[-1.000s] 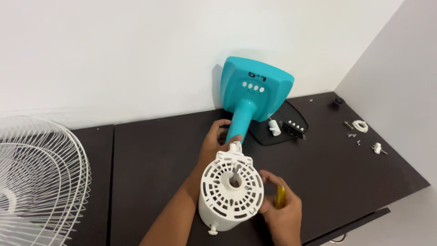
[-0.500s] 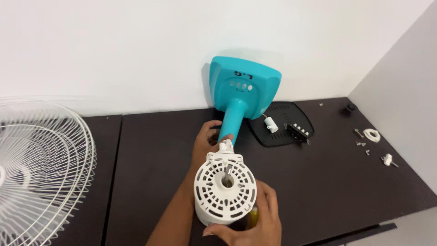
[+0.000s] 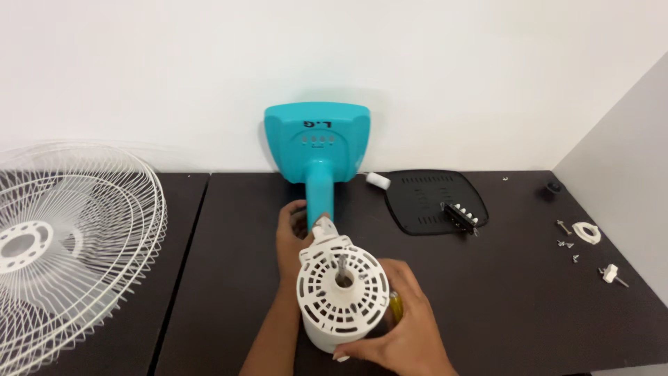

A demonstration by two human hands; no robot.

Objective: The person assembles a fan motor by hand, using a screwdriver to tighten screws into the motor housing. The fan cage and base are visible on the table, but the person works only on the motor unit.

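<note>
A white round fan motor housing (image 3: 342, 292) with a slotted face and a metal shaft at its centre lies in front of me, joined to a turquoise neck and base (image 3: 317, 143) that leans on the wall. My left hand (image 3: 291, 237) wraps the turquoise neck just behind the housing. My right hand (image 3: 400, 324) cups the housing's lower right side, with a yellow-handled tool (image 3: 394, 305) tucked under its fingers.
A white wire fan grille (image 3: 66, 237) lies at the left. A black vented base plate (image 3: 428, 198) with a switch block (image 3: 460, 216) sits to the right of the base, next to a small white cap (image 3: 378, 180). Screws and small white parts (image 3: 584, 237) lie at the far right near the side wall.
The view has shifted, so the fan sits more central. My right hand has moved from beside the housing, holding the yellow tool, to grip the housing's lower right edge.
</note>
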